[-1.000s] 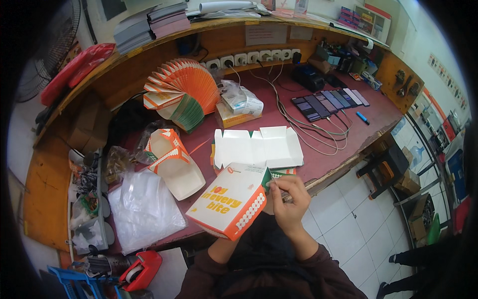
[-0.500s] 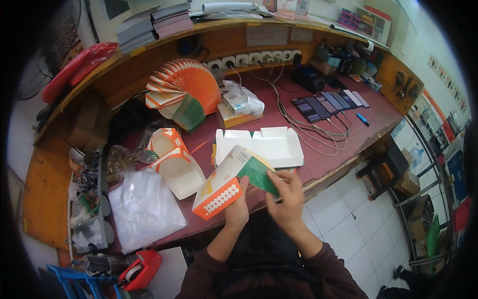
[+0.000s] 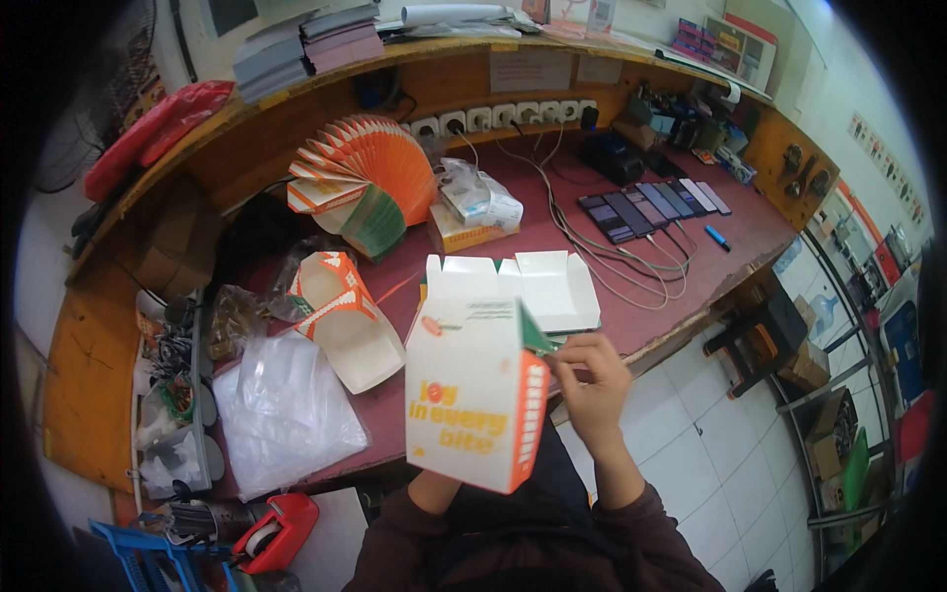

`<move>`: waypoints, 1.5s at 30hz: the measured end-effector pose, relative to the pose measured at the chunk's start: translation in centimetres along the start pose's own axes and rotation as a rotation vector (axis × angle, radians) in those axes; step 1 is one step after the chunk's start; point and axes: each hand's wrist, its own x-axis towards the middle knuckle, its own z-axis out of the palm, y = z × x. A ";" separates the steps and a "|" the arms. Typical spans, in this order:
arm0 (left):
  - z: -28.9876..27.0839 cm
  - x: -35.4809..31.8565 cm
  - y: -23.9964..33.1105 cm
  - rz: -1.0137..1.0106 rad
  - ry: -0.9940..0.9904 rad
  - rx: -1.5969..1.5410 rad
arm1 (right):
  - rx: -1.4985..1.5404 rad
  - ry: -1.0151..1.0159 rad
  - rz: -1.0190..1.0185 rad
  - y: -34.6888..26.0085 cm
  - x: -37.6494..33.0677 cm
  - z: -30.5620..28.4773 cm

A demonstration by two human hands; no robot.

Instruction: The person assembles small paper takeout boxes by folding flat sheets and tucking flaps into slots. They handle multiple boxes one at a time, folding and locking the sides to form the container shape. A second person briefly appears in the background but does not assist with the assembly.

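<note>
A white food box (image 3: pixel 462 370) with orange scalloped sides and a green flap is held up in front of me, its printed broad face turned up. Behind and under it is my left hand (image 3: pixel 434 483); only the wrist shows, the fingers are hidden by the box. My right hand (image 3: pixel 592 380) pinches the edge of the green flap at the box's right side. Beyond it an opened white carton (image 3: pixel 562 286) lies on the table. Left of it sit orange-and-white open boxes (image 3: pixel 360 350), and farther back a fanned stack of flat boxes (image 3: pixel 380 168).
Clear plastic bags (image 3: pixel 286 414) lie at the table's left. Several phones (image 3: pixel 651 207) with cables (image 3: pixel 582 237) lie at the right, near a blue marker (image 3: pixel 717 237). A red tape dispenser (image 3: pixel 281 533) stands at lower left. A black stool (image 3: pixel 760 335) is beside the table.
The food box has turned so its printed broad face shows, and now covers my left hand. My right hand has moved slightly right and down, from the flap's face to its edge.
</note>
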 end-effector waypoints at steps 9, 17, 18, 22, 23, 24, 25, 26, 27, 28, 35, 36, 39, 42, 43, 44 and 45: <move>-1.8 0.4 1.4 -0.092 -0.149 0.216 | 0.032 -0.123 0.000 -0.6 -0.6 0.9; 0.5 2.0 -0.9 -0.032 0.147 -0.175 | -0.288 -0.410 -0.288 -1.4 -1.8 1.7; 0.3 2.0 -0.8 -0.036 0.136 -0.137 | -0.338 -0.407 -0.314 -1.3 -1.7 1.4; -1.4 1.6 -0.4 -0.256 -0.204 0.632 | -0.406 -0.336 -0.290 -0.7 -0.1 -0.6; -1.2 1.0 -0.6 -0.106 -0.294 0.795 | -0.369 -0.252 -0.255 -0.5 0.5 -0.8; -0.8 0.6 -1.0 0.287 -0.288 0.995 | -0.340 -0.293 -0.260 -0.3 0.9 -1.0; -0.7 -0.1 -1.1 0.361 -0.352 0.990 | -0.300 -0.311 -0.249 -0.2 1.1 -0.9; -0.5 -0.8 -1.4 0.287 -0.484 1.025 | -0.271 -0.347 -0.239 -0.1 1.1 -0.7; -0.4 -1.7 -1.5 0.180 -0.641 1.085 | -0.336 -0.377 -0.236 0.1 1.2 -0.4; -0.3 -2.5 -1.7 0.201 -0.659 1.074 | -0.371 -0.377 -0.195 0.2 0.9 -0.2; -0.4 -4.4 0.2 0.125 -0.909 1.060 | -0.533 -0.403 -0.030 2.3 -1.6 0.3; -0.5 -3.9 0.8 0.136 -0.935 0.971 | -0.460 -0.297 0.005 2.7 -1.7 0.1; -2.3 -0.6 2.2 0.212 -0.424 0.680 | -0.166 -0.178 0.262 3.4 -2.6 -1.1; -3.3 1.9 1.6 0.391 -0.200 0.586 | 0.125 -0.217 0.500 2.8 -4.8 -1.3; -3.4 2.2 1.1 0.312 -0.214 0.541 | 0.138 -0.240 0.417 2.5 -5.7 -0.9; -3.4 2.0 0.4 0.267 -0.245 0.306 | 0.158 -0.281 0.312 2.3 -6.5 -0.5; -3.5 1.6 -0.1 0.142 -0.268 0.110 | 0.153 -0.289 0.259 2.3 -6.9 -0.4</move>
